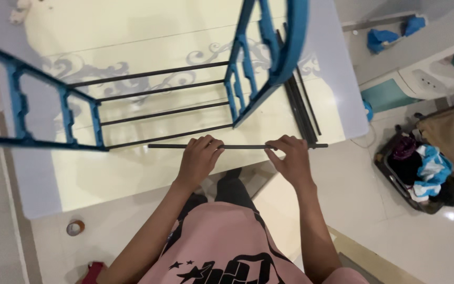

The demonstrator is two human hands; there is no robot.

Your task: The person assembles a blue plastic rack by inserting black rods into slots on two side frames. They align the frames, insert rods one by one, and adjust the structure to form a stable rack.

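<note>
Both your left hand (198,158) and right hand (290,158) are closed on the black rod (243,146), held level between them. Keep it parallel to the fitted rods (158,113) just beyond your knuckles, between the blue side frames (237,84).

Cream table (132,173) with grey scrollwork bore blue rack frame (80,113); spare black rods (303,108) lay at its right edge. Tape roll (75,227) lay on floor (374,231).
</note>
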